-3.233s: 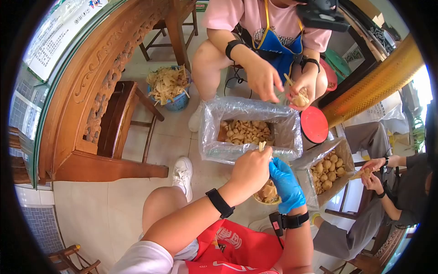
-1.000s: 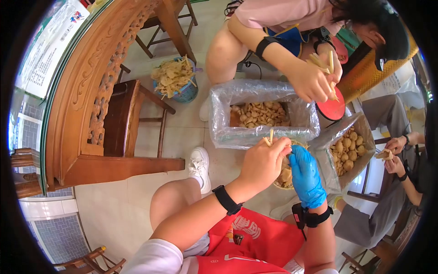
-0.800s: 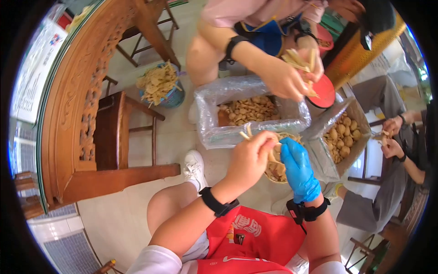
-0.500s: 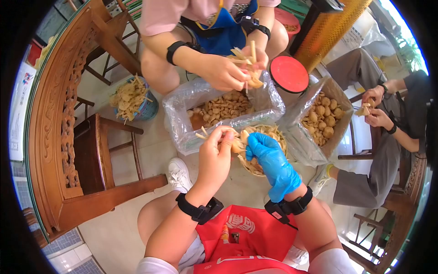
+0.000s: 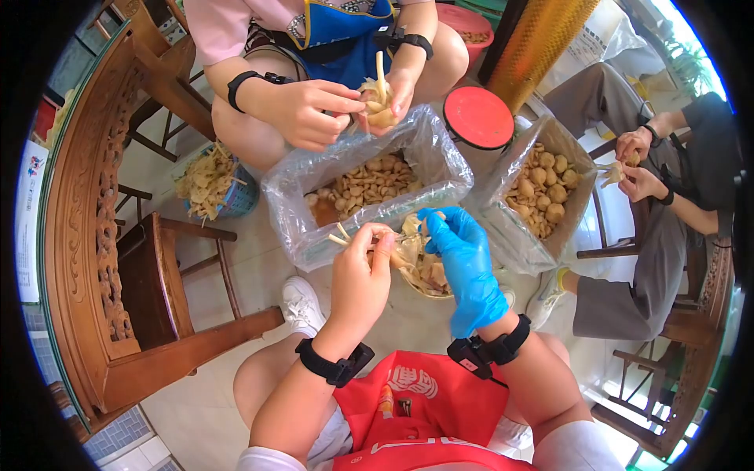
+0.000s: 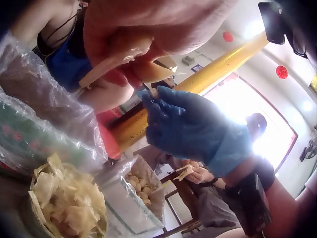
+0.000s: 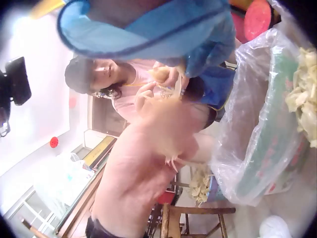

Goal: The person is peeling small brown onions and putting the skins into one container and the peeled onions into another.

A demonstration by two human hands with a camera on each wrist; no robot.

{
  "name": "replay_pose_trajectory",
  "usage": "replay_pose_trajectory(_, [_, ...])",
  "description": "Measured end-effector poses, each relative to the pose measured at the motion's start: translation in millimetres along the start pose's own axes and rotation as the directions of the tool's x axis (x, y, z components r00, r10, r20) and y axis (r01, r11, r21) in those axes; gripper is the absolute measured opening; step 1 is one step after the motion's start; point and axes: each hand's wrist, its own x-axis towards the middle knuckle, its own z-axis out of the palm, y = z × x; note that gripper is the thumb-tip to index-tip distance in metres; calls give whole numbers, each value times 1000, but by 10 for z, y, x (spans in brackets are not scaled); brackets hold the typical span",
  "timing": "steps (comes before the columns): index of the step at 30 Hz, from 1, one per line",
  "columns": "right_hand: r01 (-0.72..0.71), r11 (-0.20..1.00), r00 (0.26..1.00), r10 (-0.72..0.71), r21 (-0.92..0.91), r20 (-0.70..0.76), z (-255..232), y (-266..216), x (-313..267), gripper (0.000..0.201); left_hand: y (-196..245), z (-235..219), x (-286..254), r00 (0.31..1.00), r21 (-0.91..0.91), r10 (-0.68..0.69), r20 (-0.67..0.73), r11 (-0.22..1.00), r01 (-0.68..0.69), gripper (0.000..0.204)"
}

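My bare left hand (image 5: 361,275) curls round a pale garlic bulb (image 6: 153,71), with stalk ends (image 5: 339,233) sticking out to its left. In the left wrist view a limp stalk (image 6: 111,64) hangs across the fingers. My right hand (image 5: 467,263), in a blue glove, is just to the right. Its thumb and finger pinch a small pale garlic piece (image 6: 155,92). Below both hands is a round basket (image 5: 434,295) heaped with papery peelings (image 6: 67,198), partly covered by the hands in the head view. The left hand hides part of the bulb.
A plastic-lined box (image 5: 287,208) of loose cloves stands ahead, and another lined box (image 5: 569,208) with whole bulbs to the right. Beyond are a red-lidded bucket (image 5: 477,118) and a blue basket of peelings (image 5: 239,200). Two other people (image 5: 314,106) (image 5: 652,165) handle bulbs. A wooden chair (image 5: 149,271) is left.
The head view has shifted. My right hand has drawn a little away from the left, forward and right. Earlier both hands were close together at the bulb; the person opposite has sat up.
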Motion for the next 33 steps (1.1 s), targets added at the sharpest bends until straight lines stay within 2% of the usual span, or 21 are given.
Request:
replay_pose_trajectory(2, [79, 985, 994, -90, -151, -67, -99, -15, 39, 17, -18, -4, 6, 999, 48, 22, -42, 999, -20, 18])
replay_pose_trajectory(3, [110, 911, 984, -157, -397, -87, -195, 16, 87, 18, -15, -22, 8, 999, 48, 23, -41, 999, -21, 18])
replay_pose_trajectory(4, [111, 911, 983, -158, -397, -88, -271, -13, 82, 18, -5, -48, 11, 998, 89, 16, -68, 996, -10, 18])
replay_pose_trajectory(5, [139, 664, 986, -165, -735, 37, -336, -52, 68, 19, 7, -65, 16, 995, 130, 10, -96, 992, 3, 18])
replay_pose_trajectory(6, [182, 298, 981, -119, -937, 153, -365, -69, 58, 21, 19, -72, 21, 995, 131, 11, -97, 991, 2, 18])
replay_pose_trajectory(7, [81, 181, 991, 90, -980, 98, -381, 2, 82, 23, 31, -78, 27, 992, 112, 13, -125, 994, 1, 17])
replay_pose_trajectory(8, [79, 183, 991, 89, -980, 97, -364, 35, 91, 23, 37, -82, 33, 988, 94, 15, -151, 996, -1, 17])
replay_pose_trajectory(9, [160, 286, 987, -14, -945, 162, -319, 66, 92, 24, -3, -92, 45, 989, 95, 17, -146, 995, -3, 17])
replay_pose_trajectory(10, [246, 374, 969, -124, -894, 214, -265, 96, 92, 25, -79, -105, 61, 982, 161, 115, -149, 983, -91, 17])
replay_pose_trajectory(11, [401, 479, 891, -402, -781, 211, -166, 130, 123, 31, -104, -108, 78, 966, 224, 213, -150, 959, -176, 17])
replay_pose_trajectory(12, [401, 477, 890, -403, -782, 211, -105, 72, 130, 31, -73, -101, 80, 965, 222, 213, -150, 959, -177, 17])
replay_pose_trajectory(14, [308, 664, 931, -357, -682, 73, -12, -81, 103, 37, 50, -98, 70, 984, -56, 20, -179, 998, -31, 17])
replay_pose_trajectory(17, [403, 663, 910, -362, -630, 201, -40, -88, 83, 39, 49, -118, 94, 980, -124, -50, -193, 992, 26, 16])
replay_pose_trajectory(18, [405, 664, 909, -363, -629, 203, -22, -110, 58, 39, 49, -117, 98, 980, -123, -48, -195, 992, 25, 16])
replay_pose_trajectory(20, [355, 806, 906, -171, -474, 388, 31, -156, -17, 40, 39, -107, 97, 979, -147, -25, -203, 989, -6, 14])
replay_pose_trajectory(21, [351, 851, 891, -175, -391, 420, 70, -125, -51, 41, -6, -110, 105, 979, -147, -25, -202, 989, -5, 14])
replay_pose_trajectory(23, [342, 818, 897, -136, -463, 422, 105, -129, -92, 40, -114, -116, 116, 975, 41, 145, -166, 989, -140, 16])
replay_pose_trajectory(25, [332, 779, 902, -97, -532, 421, 106, -76, -105, 40, -90, -91, 89, 978, 26, 140, -157, 990, -138, 16])
replay_pose_trajectory(27, [234, 880, 927, -74, -413, 368, 83, 76, -64, 37, -47, -77, 70, 979, 12, 137, -151, 990, -137, 15])
replay_pose_trajectory(30, [218, 908, 930, -82, -358, 359, 73, 123, -57, 33, 5, -63, 55, 989, -2, 97, -115, 995, -98, 16])
replay_pose_trajectory(33, [223, 907, 936, -97, -358, 337, 122, 19, -143, 31, 53, -58, 50, 984, -63, 77, -161, 994, -88, 14])
